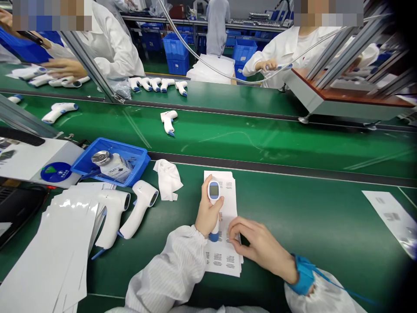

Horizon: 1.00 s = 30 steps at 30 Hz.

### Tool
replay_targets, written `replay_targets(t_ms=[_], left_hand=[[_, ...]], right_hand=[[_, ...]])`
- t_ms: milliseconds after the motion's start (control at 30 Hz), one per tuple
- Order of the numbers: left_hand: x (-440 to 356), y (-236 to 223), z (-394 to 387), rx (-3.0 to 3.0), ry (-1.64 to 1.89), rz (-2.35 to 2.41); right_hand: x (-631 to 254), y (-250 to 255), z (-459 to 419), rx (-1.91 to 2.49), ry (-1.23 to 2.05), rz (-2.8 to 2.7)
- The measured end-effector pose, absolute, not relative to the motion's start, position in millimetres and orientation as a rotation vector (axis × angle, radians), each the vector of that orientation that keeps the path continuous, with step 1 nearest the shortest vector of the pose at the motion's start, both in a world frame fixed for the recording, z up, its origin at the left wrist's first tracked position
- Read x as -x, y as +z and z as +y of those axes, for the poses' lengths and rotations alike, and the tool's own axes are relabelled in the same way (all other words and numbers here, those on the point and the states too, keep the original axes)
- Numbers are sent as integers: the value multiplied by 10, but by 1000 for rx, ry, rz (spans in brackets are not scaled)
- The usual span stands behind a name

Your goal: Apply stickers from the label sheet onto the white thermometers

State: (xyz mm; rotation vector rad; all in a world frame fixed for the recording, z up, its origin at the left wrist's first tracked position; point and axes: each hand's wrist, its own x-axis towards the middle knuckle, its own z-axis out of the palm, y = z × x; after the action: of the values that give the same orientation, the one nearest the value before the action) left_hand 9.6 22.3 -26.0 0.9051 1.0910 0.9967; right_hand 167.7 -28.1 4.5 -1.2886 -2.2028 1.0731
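My left hand is wrapped round a white and blue infrared thermometer, held upright with its small grey display facing me. Beneath it lies a stack of printed label sheets. My right hand hovers at the right edge of those sheets, thumb and forefinger curled together in a pinch; anything between the fingertips is too small to make out. A blue wrist strap with a cord circles my right wrist. Left of the sheets, two more thermometers rest on the table, partly over white papers.
A blue tray holds a bottle with a metal top; a crumpled white cloth lies beside it. Beyond runs a green conveyor belt carrying thermometers. Co-workers in white coats sit across it. Another sheet lies right.
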Motion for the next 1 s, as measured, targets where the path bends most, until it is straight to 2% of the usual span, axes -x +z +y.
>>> replay_targets(t_ms=[67, 133, 333, 1000], left_hand=[[-101, -265, 229, -974, 1062, 1107], [-101, -271, 234, -1033, 1129, 1084], [-90, -299, 240, -995, 1091, 993], [-82, -311, 245, -1072, 1100, 1000]], right_hand=[[-1660, 159, -242, 1248, 1313, -2032], [-1608, 233, -108, 1234, 1381, -1885], [-1440, 286, 481, 1310, 903, -1882], [-1361, 263, 709, 1356, 1002, -1783]])
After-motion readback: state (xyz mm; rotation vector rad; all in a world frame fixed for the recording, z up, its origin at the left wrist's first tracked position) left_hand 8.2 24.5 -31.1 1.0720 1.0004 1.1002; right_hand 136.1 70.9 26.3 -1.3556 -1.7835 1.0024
